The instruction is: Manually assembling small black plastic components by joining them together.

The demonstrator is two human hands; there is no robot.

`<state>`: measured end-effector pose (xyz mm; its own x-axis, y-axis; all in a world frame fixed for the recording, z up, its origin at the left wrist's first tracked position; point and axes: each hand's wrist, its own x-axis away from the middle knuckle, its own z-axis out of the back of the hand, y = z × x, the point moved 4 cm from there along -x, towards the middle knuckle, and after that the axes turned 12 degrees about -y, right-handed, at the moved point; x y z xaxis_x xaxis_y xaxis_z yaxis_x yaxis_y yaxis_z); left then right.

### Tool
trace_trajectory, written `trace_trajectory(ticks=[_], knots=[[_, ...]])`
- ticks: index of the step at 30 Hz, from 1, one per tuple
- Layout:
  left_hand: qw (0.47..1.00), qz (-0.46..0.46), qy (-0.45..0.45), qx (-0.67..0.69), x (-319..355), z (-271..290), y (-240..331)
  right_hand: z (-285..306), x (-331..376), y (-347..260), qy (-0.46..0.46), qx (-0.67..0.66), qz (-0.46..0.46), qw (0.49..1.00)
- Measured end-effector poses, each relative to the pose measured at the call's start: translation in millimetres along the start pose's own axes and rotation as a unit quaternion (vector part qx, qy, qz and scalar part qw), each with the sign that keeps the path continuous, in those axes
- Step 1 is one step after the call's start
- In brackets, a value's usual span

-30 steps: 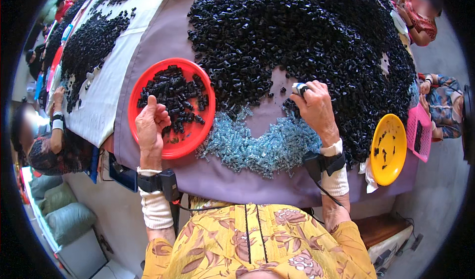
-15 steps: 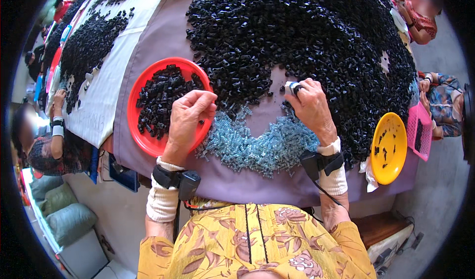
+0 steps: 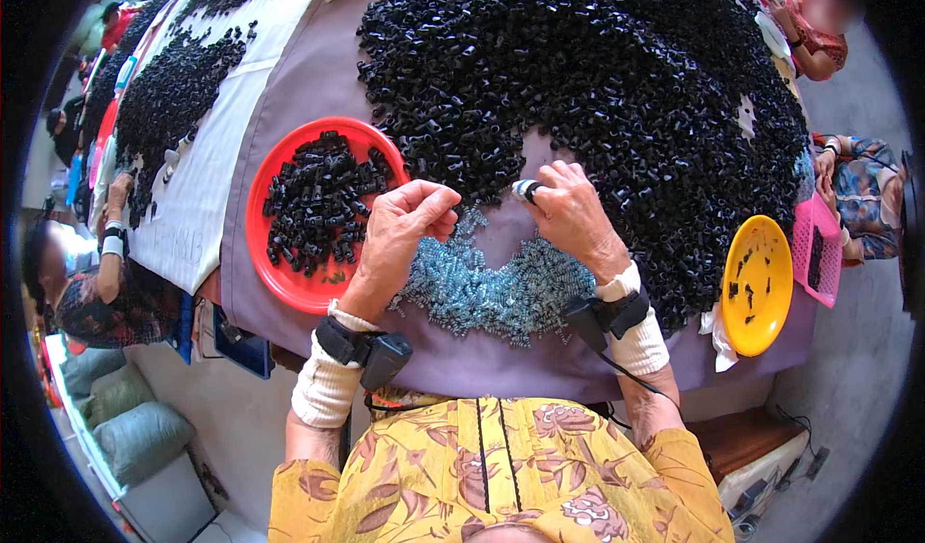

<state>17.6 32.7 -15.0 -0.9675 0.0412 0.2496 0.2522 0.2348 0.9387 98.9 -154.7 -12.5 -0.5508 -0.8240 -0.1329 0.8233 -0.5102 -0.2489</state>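
Observation:
My left hand (image 3: 403,239) is just right of a round red tray (image 3: 258,206), thumb and fingertips pinched together; whatever may be between them is hidden. In the tray lies a heap of small black plastic pieces (image 3: 323,191). My right hand (image 3: 573,217) hovers over the gap in the parts, its fingers curled closed, with a white and dark wrap (image 3: 526,190) around one finger. What it holds, if anything, I cannot make out. Below and between the hands spreads a curved pile of small pale-blue metal springs (image 3: 511,297). A huge heap of black pieces (image 3: 578,71) covers the table beyond.
On the right are a yellow plate (image 3: 756,297) with a few black pieces and a pink basket (image 3: 819,254). The purple tablecloth (image 3: 462,365) shows along the near edge. Other people sit at both sides; a white-covered table (image 3: 226,119) with more black pieces stands left.
My left hand has moved right, away from the red tray and toward the middle. My right hand has shifted left, bringing the two hands closer together.

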Motion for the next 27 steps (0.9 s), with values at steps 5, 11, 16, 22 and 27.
trace_trajectory(ticks=[5, 11, 16, 22, 27], knots=[[1.0, 0.0, -0.002, 0.003, 0, 0, 0, -15, -13, -6, -0.027, 0.037, 0.016, 0.999], [1.0, 0.005, 0.006, 0.006, 0, 1, 2, -16, -17, -3, -0.011, 0.006, 0.005, 1.0], [1.0, -0.002, 0.012, 0.008, -3, 3, 1, -18, -17, -6, -0.018, 0.019, 0.007, 1.0], [1.0, 0.0, 0.009, 0.006, -4, 0, 0, -15, -17, -1, -0.045, 0.026, -0.01, 0.999], [1.0, -0.002, 0.002, 0.01, -6, 2, -2, 2, -9, 5, 0.002, -0.021, -0.044, 0.999]])
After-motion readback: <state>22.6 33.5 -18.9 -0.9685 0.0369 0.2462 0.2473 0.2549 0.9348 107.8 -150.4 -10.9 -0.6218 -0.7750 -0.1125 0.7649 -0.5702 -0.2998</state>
